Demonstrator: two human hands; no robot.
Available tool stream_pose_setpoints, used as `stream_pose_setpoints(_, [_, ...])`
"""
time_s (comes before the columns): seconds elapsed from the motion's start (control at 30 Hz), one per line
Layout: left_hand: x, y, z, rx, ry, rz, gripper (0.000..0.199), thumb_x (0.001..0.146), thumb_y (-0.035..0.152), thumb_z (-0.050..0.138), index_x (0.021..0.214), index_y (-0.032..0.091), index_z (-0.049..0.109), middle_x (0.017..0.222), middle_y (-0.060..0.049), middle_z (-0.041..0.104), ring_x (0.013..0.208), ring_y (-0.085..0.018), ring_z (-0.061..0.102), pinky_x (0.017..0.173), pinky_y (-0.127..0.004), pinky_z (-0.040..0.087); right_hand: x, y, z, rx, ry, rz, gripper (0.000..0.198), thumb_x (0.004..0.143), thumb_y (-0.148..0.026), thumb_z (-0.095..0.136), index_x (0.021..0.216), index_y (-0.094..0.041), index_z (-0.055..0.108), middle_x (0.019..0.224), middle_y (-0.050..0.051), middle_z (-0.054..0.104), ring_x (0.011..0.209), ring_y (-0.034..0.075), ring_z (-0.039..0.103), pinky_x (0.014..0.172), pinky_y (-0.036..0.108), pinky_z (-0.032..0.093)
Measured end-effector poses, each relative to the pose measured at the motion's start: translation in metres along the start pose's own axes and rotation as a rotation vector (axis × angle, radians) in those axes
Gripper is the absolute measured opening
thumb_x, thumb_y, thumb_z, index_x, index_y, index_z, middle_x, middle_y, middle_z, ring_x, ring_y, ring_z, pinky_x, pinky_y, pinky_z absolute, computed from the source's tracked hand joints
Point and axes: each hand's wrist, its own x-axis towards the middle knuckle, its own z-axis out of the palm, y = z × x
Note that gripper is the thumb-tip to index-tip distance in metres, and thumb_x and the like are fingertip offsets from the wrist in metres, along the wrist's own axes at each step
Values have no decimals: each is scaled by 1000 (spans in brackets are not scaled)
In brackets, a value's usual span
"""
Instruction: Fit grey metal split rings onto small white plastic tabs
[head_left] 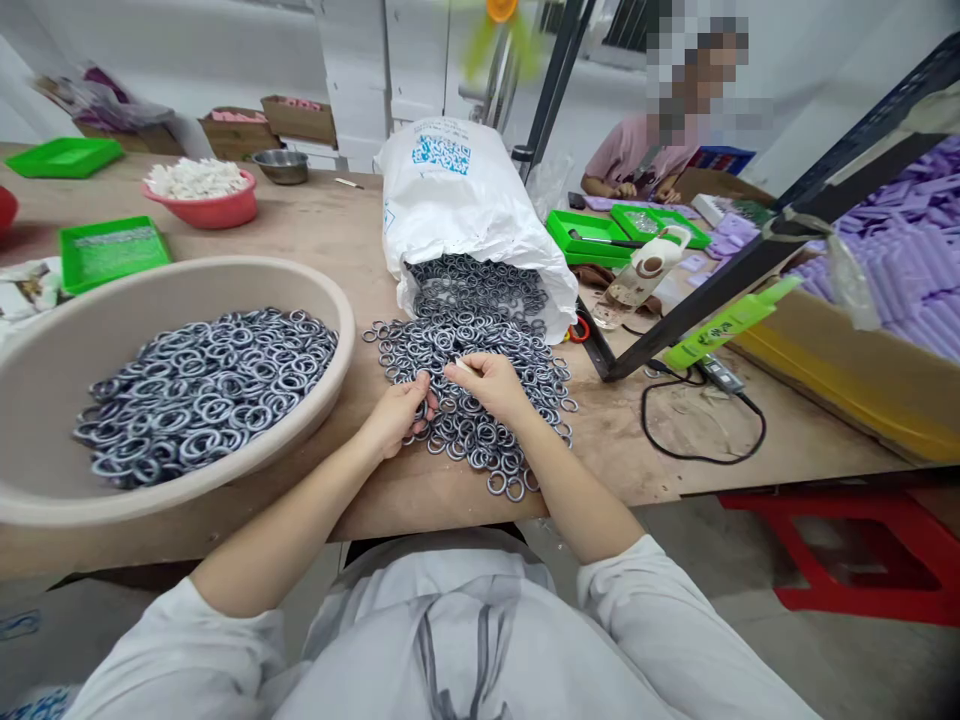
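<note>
A pile of small dark grey rings (480, 435) lies on the table in front of me, spilling from the mouth of a white sack (472, 215). Over the left side of the pile, my left hand (397, 415) is closed, with grey rings at its curled fingers. My right hand (491, 388) is just to the right, closed in a pinch on a small white object (466, 368) whose kind is too small to tell. The two hands are close together but apart. To the left stands a large beige basin (341, 330) holding many similar rings.
A red bowl (225, 210) of white pieces and green trays (67, 157) stand at the back left. On the right are a slanted black metal post (697, 280), a green bottle (727, 325), a black cable (645, 425) and a box of purple pieces (847, 385). Another person (637, 150) sits beyond.
</note>
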Motion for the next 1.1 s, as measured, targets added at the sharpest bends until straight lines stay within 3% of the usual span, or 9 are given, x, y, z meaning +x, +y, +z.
stream_pose_setpoints(0.17, [-6, 2, 2, -95, -148, 73, 49, 72, 62, 69, 72, 16, 53, 57, 4, 51, 35, -3, 37, 34, -16, 12, -5, -3, 4, 101, -194, -50, 40, 78, -57, 67, 72, -17, 66, 65, 0, 63, 61, 13, 54, 61, 27, 41])
stream_pose_setpoints(0.33, [-10, 5, 4, -147, -178, 65, 44, 72, 55, 71, 71, 16, 51, 55, 4, 49, 34, -3, 37, 34, -15, 12, -6, 2, 13, -7, -25, -170, 38, 83, -55, 64, 78, -17, 68, 71, 1, 64, 67, 14, 57, 66, 28, 44])
stream_pose_setpoints(0.47, [-10, 4, 7, -202, -118, 98, 36, 75, 47, 69, 71, 17, 50, 53, 5, 49, 33, -3, 36, 34, -15, 13, -9, -2, 19, -88, 68, -240, 34, 76, -52, 72, 82, -18, 69, 78, 2, 65, 74, 16, 60, 73, 30, 46])
stream_pose_setpoints(0.63, [-12, 3, 9, -222, -144, 93, 39, 78, 49, 68, 69, 16, 50, 52, 4, 49, 33, -3, 36, 33, -16, 12, -6, -1, 21, 175, -65, -47, 41, 77, -60, 68, 79, -20, 63, 65, 0, 61, 60, 15, 58, 61, 29, 45])
stream_pose_setpoints(0.7, [-12, 3, 9, -235, -162, 85, 40, 79, 51, 68, 68, 16, 49, 52, 4, 49, 33, -3, 37, 33, -16, 13, -3, 2, 18, 199, -44, -28, 44, 79, -63, 64, 73, -20, 59, 61, -2, 57, 57, 13, 53, 58, 28, 41])
stream_pose_setpoints(0.83, [-11, 4, 6, -285, -150, 86, 40, 81, 50, 65, 69, 16, 49, 54, 4, 49, 34, -3, 38, 33, -16, 13, -5, 2, 11, -69, 62, -157, 45, 87, -61, 54, 68, -20, 57, 61, -2, 50, 60, 13, 47, 59, 27, 35])
stream_pose_setpoints(0.97, [-10, 3, 5, -308, -108, 111, 37, 82, 48, 63, 69, 16, 49, 54, 4, 49, 34, -3, 40, 34, -16, 14, -14, -5, 10, -427, -6, -333, 43, 94, -51, 49, 66, -19, 56, 65, 0, 51, 62, 13, 47, 60, 28, 31])
stream_pose_setpoints(1.1, [-10, 2, 5, -320, -87, 120, 35, 82, 45, 64, 69, 17, 49, 53, 5, 48, 34, -3, 39, 34, -16, 13, -19, -8, 14, -579, -19, -369, 43, 95, -50, 46, 67, -19, 57, 68, 1, 52, 61, 12, 46, 59, 27, 29])
